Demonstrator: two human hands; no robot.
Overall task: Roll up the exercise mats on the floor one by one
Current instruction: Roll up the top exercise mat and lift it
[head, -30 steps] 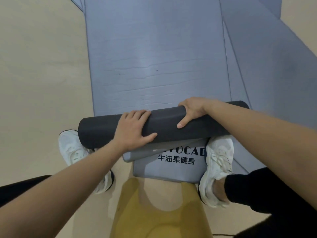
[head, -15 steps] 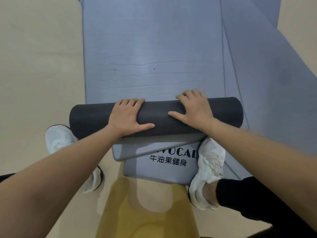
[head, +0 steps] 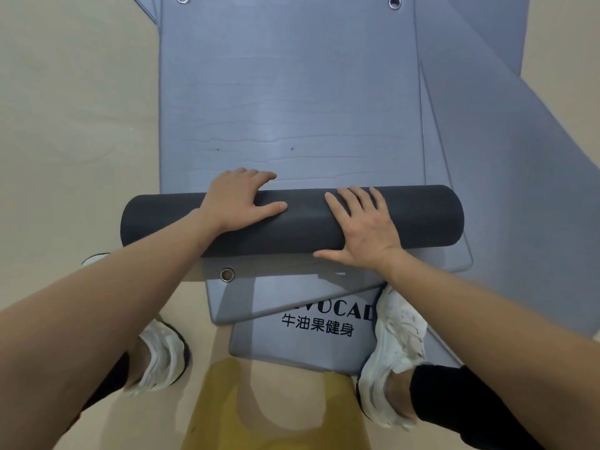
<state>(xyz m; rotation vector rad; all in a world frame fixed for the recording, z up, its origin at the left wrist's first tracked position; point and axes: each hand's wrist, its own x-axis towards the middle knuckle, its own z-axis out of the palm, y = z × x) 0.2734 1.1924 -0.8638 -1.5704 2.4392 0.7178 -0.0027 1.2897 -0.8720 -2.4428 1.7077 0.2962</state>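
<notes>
Dark grey roll (head: 292,222) lying crosswise on the flat blue-grey mat (head: 289,92), partway rolled, unrolled length stretching ahead to two grommets at the far edge. Left hand (head: 238,201) draped over the roll's top left of centre, fingers curled over the far side, thumb pointing right along the surface: pressing, not clenched around it. Right hand (head: 363,228) spread flat on the near face right of centre, fingers splayed upward, thumb low at the roll's bottom edge: open palm, no closed grasp. Beneath and nearer, more mats (head: 302,342) stacked askew, one with a grommet (head: 227,274) just under the roll, one printed with dark lettering. Another mat (head: 519,157) angled off to the right. White shoes either side: left shoe (head: 162,355) on bare beige floor (head: 74,125), right shoe (head: 394,349) on the mats' edge.
</notes>
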